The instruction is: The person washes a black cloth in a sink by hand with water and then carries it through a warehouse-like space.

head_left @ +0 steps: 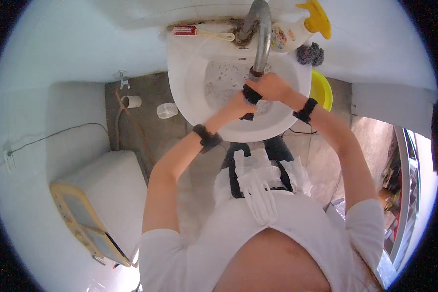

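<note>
Both my hands are over the white washbasin, close together just below the mouth of the curved metal faucet. A small black cloth is bunched between them, and a dark end of it sticks out below my left hand. My left hand is closed round its lower part. My right hand grips the upper part, right at the faucet's mouth. Sudsy water covers the bottom of the basin. Each wrist wears a black band. Whether water is running from the faucet is hidden by my hands.
On the basin's back ledge lie a red-bristled brush, a white spray bottle with a yellow trigger, and a dark scouring pad. A yellow tub stands right of the basin. A washing machine is at the left.
</note>
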A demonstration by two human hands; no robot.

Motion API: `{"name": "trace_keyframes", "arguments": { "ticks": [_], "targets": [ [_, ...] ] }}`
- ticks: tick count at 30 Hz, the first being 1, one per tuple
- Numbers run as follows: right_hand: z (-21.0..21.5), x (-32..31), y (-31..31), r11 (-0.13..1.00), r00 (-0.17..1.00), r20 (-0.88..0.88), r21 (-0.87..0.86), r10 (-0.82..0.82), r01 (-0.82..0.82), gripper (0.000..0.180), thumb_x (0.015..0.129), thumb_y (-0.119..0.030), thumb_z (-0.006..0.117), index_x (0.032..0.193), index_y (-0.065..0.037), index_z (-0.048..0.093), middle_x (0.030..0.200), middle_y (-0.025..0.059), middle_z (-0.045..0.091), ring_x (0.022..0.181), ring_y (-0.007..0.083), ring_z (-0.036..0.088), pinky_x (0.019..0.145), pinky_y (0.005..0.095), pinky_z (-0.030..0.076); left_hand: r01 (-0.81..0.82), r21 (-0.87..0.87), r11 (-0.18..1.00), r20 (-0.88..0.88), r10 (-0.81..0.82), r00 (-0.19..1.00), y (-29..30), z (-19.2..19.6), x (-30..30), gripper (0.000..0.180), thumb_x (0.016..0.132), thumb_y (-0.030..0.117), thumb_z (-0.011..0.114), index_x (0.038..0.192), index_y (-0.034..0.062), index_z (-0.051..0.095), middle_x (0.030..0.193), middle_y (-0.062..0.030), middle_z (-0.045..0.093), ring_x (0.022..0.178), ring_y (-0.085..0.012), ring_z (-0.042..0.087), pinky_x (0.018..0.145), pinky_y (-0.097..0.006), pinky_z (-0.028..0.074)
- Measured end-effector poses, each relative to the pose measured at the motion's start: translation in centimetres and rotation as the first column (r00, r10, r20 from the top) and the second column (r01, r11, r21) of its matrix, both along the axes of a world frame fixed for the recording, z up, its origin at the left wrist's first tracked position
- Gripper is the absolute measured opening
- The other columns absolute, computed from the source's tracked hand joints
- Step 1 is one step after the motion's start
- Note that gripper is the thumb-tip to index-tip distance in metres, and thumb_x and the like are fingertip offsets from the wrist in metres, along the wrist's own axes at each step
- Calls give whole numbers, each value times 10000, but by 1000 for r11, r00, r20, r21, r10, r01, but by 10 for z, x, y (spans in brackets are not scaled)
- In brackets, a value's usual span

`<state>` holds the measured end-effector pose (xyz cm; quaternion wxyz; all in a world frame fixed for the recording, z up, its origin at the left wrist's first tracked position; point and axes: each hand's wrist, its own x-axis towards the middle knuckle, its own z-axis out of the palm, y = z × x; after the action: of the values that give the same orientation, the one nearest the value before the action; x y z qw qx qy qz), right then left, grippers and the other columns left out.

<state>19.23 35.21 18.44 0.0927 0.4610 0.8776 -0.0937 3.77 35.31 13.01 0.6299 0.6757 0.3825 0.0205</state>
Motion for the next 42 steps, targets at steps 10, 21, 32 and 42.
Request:
{"name": "trace_keyframes", "arguments": {
  "ticks": [10,21,32,42],
  "targets": [
    [-77,-18,-17,948,965,107,-191,-237,254,315,531,-145,617,825,-62,540,616,117,557,596,288,568,489,394,444,179,333,926,-381,-42,924,-4,-28,2,359,532,292,636,787,51,560,697,-140,585,685,-276,567,592,-385,431],
    [-64,10,-66,892,822,-416,-394,-390,223,747,525,-273,714,1136,-102,320,978,145,449,763,317,531,668,370,439,45,450,892,-121,12,993,-49,-27,-35,474,600,247,650,1002,67,475,909,-143,534,837,-324,509,729,-403,401],
    [-61,1,-68,548,406,-427,-798,-808,252,373,710,-205,627,990,-14,472,734,57,504,705,132,485,649,240,386,-281,1,960,299,268,916,-41,-6,-61,596,588,7,650,1127,48,399,1097,-103,463,1024,-230,431,870,-324,340],
    [-1,7,-59,898,490,-777,-215,-395,383,234,723,-73,552,930,-5,468,833,127,457,746,273,470,670,307,393,-437,-78,896,189,444,876,-12,26,-64,461,686,171,641,1071,-8,461,969,-75,537,900,-137,481,796,-254,370]
  ]
}}
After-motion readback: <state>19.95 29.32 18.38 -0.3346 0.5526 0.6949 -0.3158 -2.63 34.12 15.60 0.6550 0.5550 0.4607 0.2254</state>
